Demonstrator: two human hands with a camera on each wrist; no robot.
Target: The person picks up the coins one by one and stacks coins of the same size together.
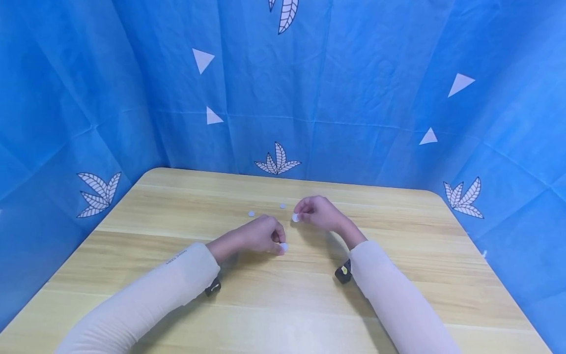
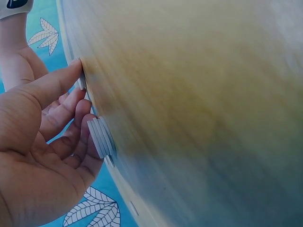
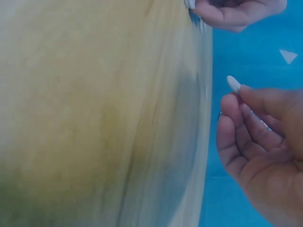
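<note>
With thumb and fingertips, my left hand [image 1: 261,235] pinches a thin, round white disc [image 1: 283,247] low over the table. Beside its curled fingers, the left wrist view has a stack of several discs [image 2: 101,137]; I cannot tell whether the fingers hold it or it rests on the table. Farther back and to the right, my right hand [image 1: 323,213] holds another white disc [image 1: 295,217] between thumb and fingertips. The right wrist view has this disc [image 3: 233,84] tilted at the thumb's tip, apart from the tabletop.
Two small white discs lie behind the hands on the wooden table [image 1: 287,314]: a left disc [image 1: 251,214] and a right disc [image 1: 282,206]. A blue patterned curtain [image 1: 353,98] surrounds the table at the back and sides.
</note>
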